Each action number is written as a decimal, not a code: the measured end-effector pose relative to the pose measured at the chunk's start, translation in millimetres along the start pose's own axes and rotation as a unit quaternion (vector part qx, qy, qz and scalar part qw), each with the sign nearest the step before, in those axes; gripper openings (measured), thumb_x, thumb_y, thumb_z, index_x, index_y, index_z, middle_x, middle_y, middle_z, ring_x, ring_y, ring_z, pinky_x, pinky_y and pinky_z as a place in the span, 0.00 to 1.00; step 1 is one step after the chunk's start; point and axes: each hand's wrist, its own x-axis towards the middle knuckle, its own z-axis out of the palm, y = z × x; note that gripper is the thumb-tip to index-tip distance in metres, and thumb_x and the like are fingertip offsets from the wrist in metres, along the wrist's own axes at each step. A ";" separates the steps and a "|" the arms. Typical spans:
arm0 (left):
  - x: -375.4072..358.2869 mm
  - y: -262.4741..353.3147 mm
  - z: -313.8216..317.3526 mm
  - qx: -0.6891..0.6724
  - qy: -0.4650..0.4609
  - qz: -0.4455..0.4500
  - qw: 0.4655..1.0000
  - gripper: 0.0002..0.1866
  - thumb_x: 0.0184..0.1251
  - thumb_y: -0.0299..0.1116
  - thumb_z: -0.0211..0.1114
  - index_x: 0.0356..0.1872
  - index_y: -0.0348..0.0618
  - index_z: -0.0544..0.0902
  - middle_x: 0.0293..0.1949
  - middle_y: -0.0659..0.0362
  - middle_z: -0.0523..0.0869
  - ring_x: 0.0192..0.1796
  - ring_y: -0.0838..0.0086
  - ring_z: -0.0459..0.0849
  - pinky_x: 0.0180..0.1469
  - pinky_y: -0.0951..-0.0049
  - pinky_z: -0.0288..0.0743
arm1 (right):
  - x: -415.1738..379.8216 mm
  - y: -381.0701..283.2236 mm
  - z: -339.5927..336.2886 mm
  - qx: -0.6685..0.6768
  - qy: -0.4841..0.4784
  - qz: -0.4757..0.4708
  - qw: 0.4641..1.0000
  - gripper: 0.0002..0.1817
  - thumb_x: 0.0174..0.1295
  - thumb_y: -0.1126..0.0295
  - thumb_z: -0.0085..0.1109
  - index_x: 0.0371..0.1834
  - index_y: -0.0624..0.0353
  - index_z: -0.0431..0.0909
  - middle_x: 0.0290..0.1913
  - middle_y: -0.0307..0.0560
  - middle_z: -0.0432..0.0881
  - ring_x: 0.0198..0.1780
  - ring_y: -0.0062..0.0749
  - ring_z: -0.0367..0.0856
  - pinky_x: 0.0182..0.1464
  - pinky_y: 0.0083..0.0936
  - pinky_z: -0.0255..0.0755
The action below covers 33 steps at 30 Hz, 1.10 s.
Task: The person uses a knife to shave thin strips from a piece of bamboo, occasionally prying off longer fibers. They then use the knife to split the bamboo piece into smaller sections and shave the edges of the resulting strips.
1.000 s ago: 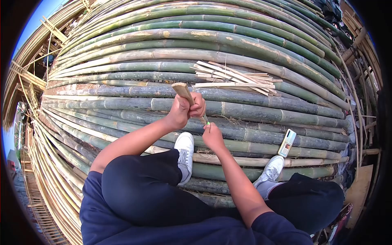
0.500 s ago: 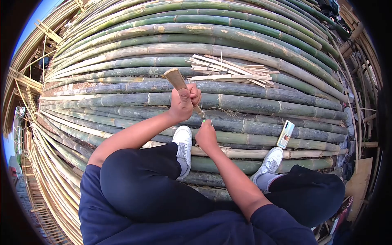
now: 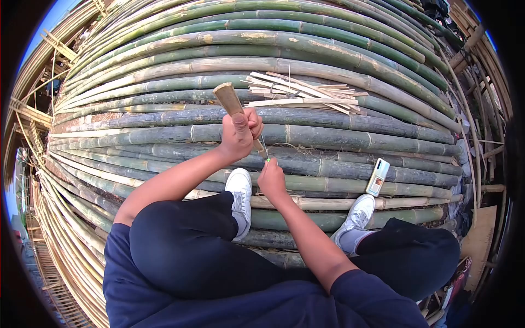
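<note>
My left hand (image 3: 240, 134) is wrapped round a split piece of bamboo (image 3: 228, 98), its thumb laid along the piece. The wide end tilts up and away to the left; the narrow end points down toward my right hand (image 3: 272, 177). That hand is closed on a slim knife (image 3: 264, 148), with a speck of green at the fingers and a thin blade lying against the bamboo's lower end. Most of the handle is hidden in my fist. Beyond my hands, a loose pile of pale split bamboo strips (image 3: 301, 93) rests on the poles.
Long green and grey bamboo poles (image 3: 350, 136) cover the ground. A phone (image 3: 378, 177) lies just beyond my right shoe (image 3: 355, 220); my left shoe (image 3: 239, 199) is below my hands. Bamboo racks stand at the left, and a flat board (image 3: 481, 238) leans at the right.
The whole view has shifted slightly, so hands and poles appear a little further left. Both hands keep their hold, with the knife still at the bamboo's lower end.
</note>
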 end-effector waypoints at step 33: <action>-6.1 7.7 5.8 0.008 0.000 0.000 1.000 0.36 0.58 0.73 0.46 0.18 0.46 0.57 0.13 0.68 0.56 0.17 0.83 0.50 0.20 0.77 0.44 | 3.0 -19.0 -13.8 0.018 -0.011 0.040 0.999 0.14 0.69 0.69 0.42 0.32 0.72 0.68 0.26 0.72 0.76 0.31 0.69 0.77 0.33 0.55 0.69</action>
